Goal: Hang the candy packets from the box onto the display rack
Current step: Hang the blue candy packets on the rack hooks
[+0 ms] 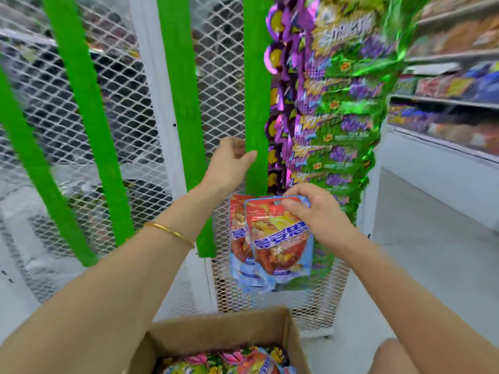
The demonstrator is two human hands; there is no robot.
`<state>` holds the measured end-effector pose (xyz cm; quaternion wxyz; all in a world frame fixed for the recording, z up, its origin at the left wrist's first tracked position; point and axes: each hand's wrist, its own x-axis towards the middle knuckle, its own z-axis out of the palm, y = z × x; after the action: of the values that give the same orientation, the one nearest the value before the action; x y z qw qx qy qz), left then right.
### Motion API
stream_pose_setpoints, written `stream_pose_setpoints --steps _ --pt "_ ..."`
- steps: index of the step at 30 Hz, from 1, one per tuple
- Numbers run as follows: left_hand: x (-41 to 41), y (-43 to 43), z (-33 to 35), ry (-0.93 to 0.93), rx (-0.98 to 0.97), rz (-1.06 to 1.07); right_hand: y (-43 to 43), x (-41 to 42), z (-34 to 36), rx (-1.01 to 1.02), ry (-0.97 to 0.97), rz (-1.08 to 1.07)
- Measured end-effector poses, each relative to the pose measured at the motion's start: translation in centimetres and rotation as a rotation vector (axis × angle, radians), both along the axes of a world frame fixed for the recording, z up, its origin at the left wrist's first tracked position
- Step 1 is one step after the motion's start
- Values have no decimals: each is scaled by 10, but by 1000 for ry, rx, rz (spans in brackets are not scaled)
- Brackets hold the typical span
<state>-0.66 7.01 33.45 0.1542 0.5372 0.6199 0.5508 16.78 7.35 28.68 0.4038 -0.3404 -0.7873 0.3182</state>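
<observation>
The rack (162, 103) is filling 9 to 1 o'clock; the box (216, 333) is sitting at 6. My left hand (232, 160) is gripping a green strip (256, 103); my right hand (316, 211) is pinching a packet (278, 238) at 5.

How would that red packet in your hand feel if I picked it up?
Probably floppy: the red packet looks thin and hangs straight down from its top. Probably light, since the right hand holds it by a fingertip pinch. Its shiny skin may be slippery.

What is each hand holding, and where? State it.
The right hand pinches the red packet by its top edge; the left hand grips the green strip low down.
</observation>
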Motion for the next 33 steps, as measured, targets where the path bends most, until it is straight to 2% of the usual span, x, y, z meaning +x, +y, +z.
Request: stream_pose_setpoints --steps 4,8,12,15,21,27,30,33 --pt "2 9 -2 63 -36 -38 9 -12 12 182 5 -78" --pt "3 2 -1 -105 -61 -110 14 -29 22 265 47 -115" --pt "-4 -3 0 -140 -87 -76 17 -50 27 345 76 -171" --pt "-7 -9 4 -140 -89 -47 18 -62 27 342 75 -227" --pt "-8 -22 9 -192 -101 -36 14 -65 16 250 70 -150" --pt "-17 -35 -20 -175 -129 -160 8 -58 -2 165 33 -67" --pt "-20 -39 -36 -144 -96 -157 4 -53 -6 182 -1 -102" --pt "-19 -41 -40 -123 -57 -171 -6 -49 -13 282 -93 -201"
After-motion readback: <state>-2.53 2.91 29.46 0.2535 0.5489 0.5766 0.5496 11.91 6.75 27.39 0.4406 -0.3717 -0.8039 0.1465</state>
